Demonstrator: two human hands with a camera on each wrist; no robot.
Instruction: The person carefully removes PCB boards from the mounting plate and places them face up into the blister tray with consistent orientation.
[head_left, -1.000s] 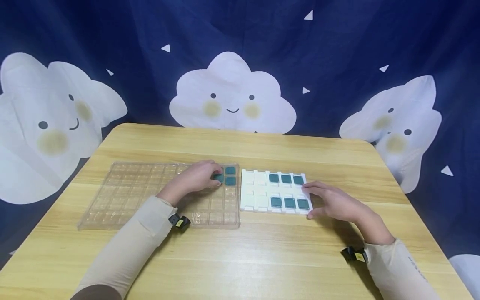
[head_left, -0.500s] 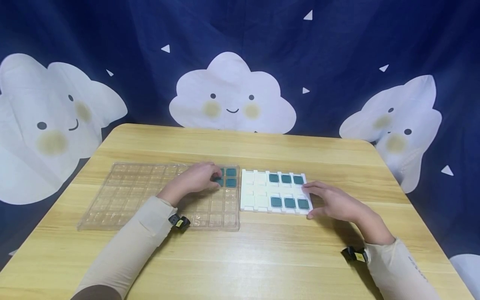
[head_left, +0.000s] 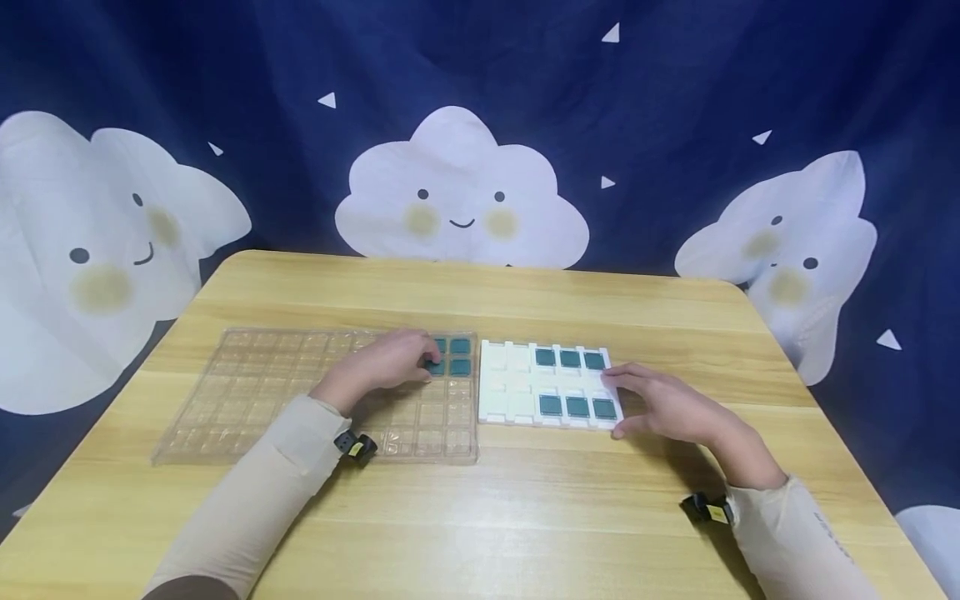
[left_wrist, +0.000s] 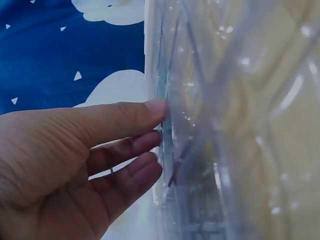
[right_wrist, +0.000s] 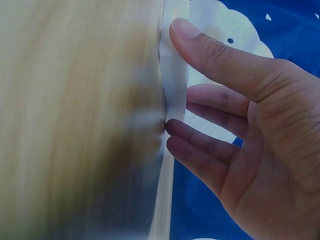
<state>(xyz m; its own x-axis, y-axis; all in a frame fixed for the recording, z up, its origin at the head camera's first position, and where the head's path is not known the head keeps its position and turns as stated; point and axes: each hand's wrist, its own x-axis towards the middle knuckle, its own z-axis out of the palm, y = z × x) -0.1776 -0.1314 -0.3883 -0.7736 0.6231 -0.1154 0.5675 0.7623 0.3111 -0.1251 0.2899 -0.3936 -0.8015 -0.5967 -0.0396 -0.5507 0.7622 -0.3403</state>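
A clear plastic tray [head_left: 251,392] with many pockets lies on the left of the table. At its far right corner several square green chips [head_left: 460,367] sit in two rows. My left hand [head_left: 386,360] reaches over this tray, thumb and fingertips at the edges of the leftmost near chip [head_left: 433,367]; I cannot tell whether they pinch it. On the right, a white slotted tray [head_left: 506,379] holds two rows of three green chips [head_left: 577,407]. My right hand [head_left: 667,406] rests at that tray's right end, thumb and fingers spread along the edge.
A light wooden table [head_left: 525,517] carries both trays, which lie side by side. Behind it hangs a dark blue curtain [head_left: 285,183] with white cloud faces. Each wrist wears a small black camera [head_left: 356,447].
My left fingertips have drawn slightly left, showing more of the chip under them. The clear tray has shifted a little toward me. My right hand stays at the white tray's edge.
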